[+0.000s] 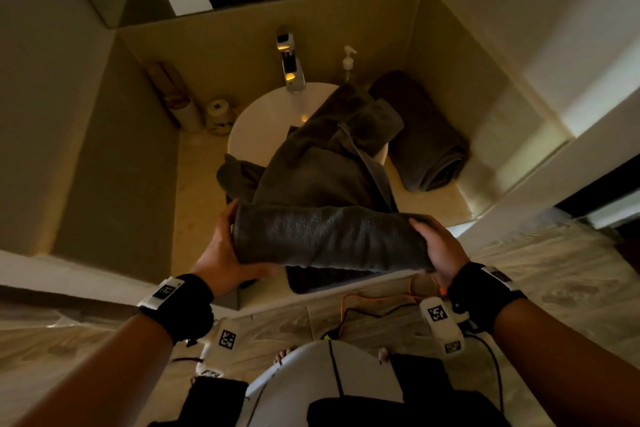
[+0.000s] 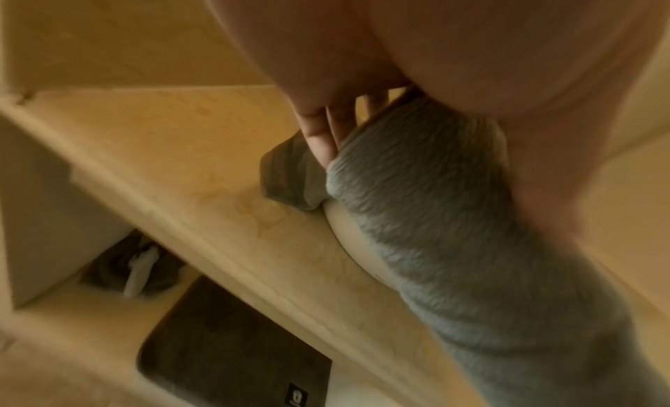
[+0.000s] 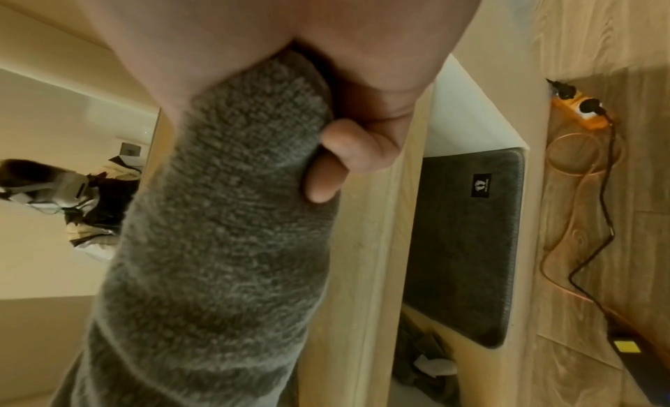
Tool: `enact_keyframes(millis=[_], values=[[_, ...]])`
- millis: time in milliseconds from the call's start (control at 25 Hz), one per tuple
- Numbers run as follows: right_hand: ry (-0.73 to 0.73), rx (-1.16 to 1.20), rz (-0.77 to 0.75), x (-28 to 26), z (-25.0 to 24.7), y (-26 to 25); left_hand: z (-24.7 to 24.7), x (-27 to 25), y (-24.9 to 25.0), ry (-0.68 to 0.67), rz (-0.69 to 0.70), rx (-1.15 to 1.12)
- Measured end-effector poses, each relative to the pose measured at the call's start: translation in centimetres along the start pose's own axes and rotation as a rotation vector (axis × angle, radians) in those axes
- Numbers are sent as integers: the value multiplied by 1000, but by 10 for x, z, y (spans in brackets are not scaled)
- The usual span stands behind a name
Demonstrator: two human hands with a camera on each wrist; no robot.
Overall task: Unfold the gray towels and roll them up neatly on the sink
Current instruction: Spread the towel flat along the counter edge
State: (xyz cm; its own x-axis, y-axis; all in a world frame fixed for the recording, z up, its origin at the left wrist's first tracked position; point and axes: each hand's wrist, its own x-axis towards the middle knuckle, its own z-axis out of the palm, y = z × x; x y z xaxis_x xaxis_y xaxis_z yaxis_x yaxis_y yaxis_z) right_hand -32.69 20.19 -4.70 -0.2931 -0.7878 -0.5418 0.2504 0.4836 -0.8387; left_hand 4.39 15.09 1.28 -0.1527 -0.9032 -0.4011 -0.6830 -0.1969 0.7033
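Note:
A gray towel is partly rolled at the counter's near edge, and its loose length trails back over the white round sink. My left hand grips the roll's left end, fingers under it and thumb on top. My right hand grips the right end the same way. The left wrist view shows fingers against the gray towel. In the right wrist view, curled fingers press into the gray towel. A second gray towel, rolled, lies on the counter right of the sink.
A chrome faucet and a soap pump bottle stand behind the sink. A white holder and a tube sit at the back left. Walls close in both sides. A dark mat lies below the counter, cables on the floor.

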Motion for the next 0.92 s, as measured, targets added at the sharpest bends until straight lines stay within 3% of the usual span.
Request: enact_keyframes(millis=[80, 160, 320, 400, 480, 640, 800, 920], values=[[-44, -25, 73, 6, -6, -3, -2, 5, -4, -23, 46, 117], [-182, -66, 118, 9, -15, -2, -5, 8, -7, 7, 96, 124], [-416, -246, -77, 10, -38, 1, -6, 10, -2, 31, 81, 74], [-430, -394, -172, 11, -45, 0, -4, 12, -2, 0, 44, 52], [-400, -380, -220, 14, -50, -3, 2, 11, 0, -3, 2, 0], [-337, -378, -304, 27, -55, -14, 20, 6, 5, 104, -49, -60], [-359, -353, -325, 34, -52, -34, 32, 2, 18, 165, -49, -284], [-383, -380, -339, 35, -52, -57, 31, 2, 30, 109, -30, -151]])
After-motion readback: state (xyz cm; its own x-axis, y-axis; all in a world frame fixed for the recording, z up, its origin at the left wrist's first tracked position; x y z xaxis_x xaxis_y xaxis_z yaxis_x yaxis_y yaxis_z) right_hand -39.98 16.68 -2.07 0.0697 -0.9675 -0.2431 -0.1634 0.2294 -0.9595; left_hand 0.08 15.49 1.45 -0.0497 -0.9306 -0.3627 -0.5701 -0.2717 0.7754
